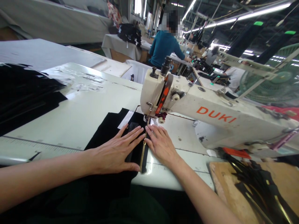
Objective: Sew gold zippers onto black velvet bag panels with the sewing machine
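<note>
Black fabric (102,133) lies flat on the pale sewing table, its lower part hanging over the front edge. My left hand (116,152) rests on it, palm down with the fingers spread. Along the fabric's right side runs a black zipper with gold teeth (143,153), reaching up under the needle area of the sewing machine (198,105). My right hand (162,143) lies flat beside the zipper, its fingertips at the zipper's edge just below the presser foot. A white label (126,119) sits on the fabric above my left fingers.
Stacked black fabric pieces (25,90) lie on the table at the left. More gold-toothed zippers (259,189) are piled on a wooden board (221,174) at the lower right. A person in a teal top (164,48) works farther back. A green fan (275,76) stands at the right.
</note>
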A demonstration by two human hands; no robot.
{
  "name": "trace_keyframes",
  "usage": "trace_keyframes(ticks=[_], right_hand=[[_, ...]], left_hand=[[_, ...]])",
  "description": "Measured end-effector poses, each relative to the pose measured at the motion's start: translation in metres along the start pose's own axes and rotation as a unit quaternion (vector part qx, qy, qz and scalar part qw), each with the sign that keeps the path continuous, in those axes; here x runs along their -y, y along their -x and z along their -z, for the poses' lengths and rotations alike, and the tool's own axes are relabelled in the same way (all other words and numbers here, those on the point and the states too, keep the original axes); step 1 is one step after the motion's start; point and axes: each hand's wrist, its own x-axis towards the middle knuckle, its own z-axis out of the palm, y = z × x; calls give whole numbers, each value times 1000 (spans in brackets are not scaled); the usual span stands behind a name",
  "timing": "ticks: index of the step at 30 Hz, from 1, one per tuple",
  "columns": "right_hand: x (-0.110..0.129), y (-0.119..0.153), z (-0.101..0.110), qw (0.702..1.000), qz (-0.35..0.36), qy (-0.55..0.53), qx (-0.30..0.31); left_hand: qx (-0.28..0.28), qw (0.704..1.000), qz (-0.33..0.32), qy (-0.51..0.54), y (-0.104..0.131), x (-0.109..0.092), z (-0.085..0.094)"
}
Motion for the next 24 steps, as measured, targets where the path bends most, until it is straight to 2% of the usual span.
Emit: trace_keyframes(ticks=[7,11,18,24], right_hand=[[1,0,2,1000,-3,2,8],[2,2,-1,1000,-4,2,-10],[-1,4,-12,999,0,6,-47],[0,6,-15,998,1,5,-58]], left_hand=[[-14,1000,3,1,-1,0,-2],[-24,1000,11,13,0,3,-4],[-9,999,13,37,0,10,-5],[-32,999,2,37,5,12,-9]])
